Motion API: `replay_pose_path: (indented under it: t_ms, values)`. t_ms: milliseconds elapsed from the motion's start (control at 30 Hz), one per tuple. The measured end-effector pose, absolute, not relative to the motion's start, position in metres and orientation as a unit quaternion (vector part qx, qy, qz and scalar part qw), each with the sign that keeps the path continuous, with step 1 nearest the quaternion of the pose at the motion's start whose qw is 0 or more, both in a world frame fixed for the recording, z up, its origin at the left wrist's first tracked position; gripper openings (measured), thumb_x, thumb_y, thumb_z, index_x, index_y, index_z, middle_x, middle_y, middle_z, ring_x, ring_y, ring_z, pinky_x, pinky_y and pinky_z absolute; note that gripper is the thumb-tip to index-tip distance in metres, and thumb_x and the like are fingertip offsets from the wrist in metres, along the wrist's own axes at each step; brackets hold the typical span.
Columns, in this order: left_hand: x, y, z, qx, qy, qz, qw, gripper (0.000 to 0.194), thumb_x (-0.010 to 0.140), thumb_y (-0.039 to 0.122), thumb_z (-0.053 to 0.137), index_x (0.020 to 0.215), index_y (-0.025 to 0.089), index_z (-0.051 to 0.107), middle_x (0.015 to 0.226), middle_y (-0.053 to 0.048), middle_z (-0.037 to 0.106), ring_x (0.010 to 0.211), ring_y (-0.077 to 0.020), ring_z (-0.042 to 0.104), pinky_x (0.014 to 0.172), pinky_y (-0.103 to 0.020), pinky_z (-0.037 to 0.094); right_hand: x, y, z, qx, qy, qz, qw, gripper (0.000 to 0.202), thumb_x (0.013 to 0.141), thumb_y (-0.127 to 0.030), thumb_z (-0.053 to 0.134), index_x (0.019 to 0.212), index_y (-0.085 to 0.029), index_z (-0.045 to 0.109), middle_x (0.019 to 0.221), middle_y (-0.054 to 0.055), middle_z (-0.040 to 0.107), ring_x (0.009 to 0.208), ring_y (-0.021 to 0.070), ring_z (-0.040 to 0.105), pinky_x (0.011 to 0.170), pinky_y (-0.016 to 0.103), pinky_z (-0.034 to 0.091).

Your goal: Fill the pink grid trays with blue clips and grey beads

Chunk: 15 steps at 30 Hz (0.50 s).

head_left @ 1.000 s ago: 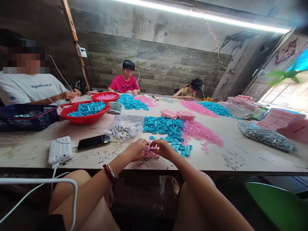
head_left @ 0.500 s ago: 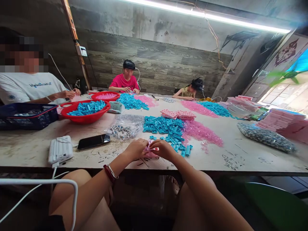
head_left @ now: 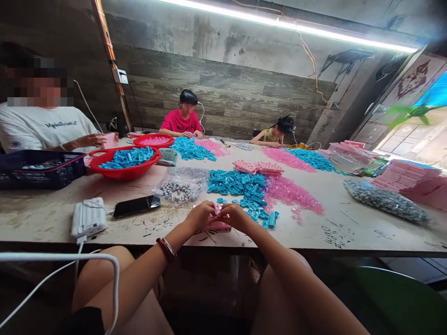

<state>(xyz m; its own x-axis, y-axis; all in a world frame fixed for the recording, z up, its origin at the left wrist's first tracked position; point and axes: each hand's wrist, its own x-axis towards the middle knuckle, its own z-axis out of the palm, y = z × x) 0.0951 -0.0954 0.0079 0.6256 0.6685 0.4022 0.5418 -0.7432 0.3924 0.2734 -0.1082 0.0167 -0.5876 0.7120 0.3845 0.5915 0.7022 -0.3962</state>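
My left hand (head_left: 201, 217) and my right hand (head_left: 236, 216) meet over a pink piece (head_left: 219, 225) at the table's near edge. The fingers of both are pinched together around something small and pinkish, too small to name. Just beyond my hands lies a heap of blue plastic pieces (head_left: 237, 182), with a spread of clear pink pieces (head_left: 293, 193) to its right. Pink patterned blocks (head_left: 258, 167) rest behind the blue heap. A clear bag of beads (head_left: 179, 186) lies to the left.
A phone (head_left: 137, 206) and a white power bank (head_left: 89, 217) lie left, near a red basket (head_left: 125, 173) and a dark blue basket (head_left: 42, 179). A bead bag (head_left: 386, 202) is at right. Three people sit around the table. A white cable (head_left: 117, 279) hangs by my left arm.
My fingertips have come closer together over the pink piece, and my left wrist has shifted slightly right. The person at left now holds up a flat pink piece.
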Motion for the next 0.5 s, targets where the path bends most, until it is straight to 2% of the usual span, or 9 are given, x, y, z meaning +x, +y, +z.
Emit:
replay_pose_path:
  t_ms: [200,500]
  values:
    - [0.093,-0.092,0.005,0.923,0.263,0.261,0.101,0.010,0.079,0.025,0.060,0.078,0.019,0.068,0.087,-0.004,0.063,0.085,-0.0176,0.053,0.076,-0.028,0.042,0.272,-0.106,0.013,-0.392,-0.878,0.106,0.254,0.012,0.071,-0.009,0.064,0.063,-0.016,0.069,0.069,0.003,0.066,0.059,0.0108,0.056,0.057,0.020,0.040]
    - [0.090,-0.089,0.003,0.915,0.302,0.243,0.113,0.013,0.078,0.023,0.058,0.071,0.017,0.068,0.082,-0.005,0.062,0.084,-0.0183,0.052,0.073,-0.027,0.042,0.263,-0.102,0.023,-0.403,-0.892,0.084,0.185,0.018,0.070,-0.007,0.062,0.056,-0.015,0.068,0.062,0.003,0.065,0.056,0.0103,0.051,0.053,0.021,0.033]
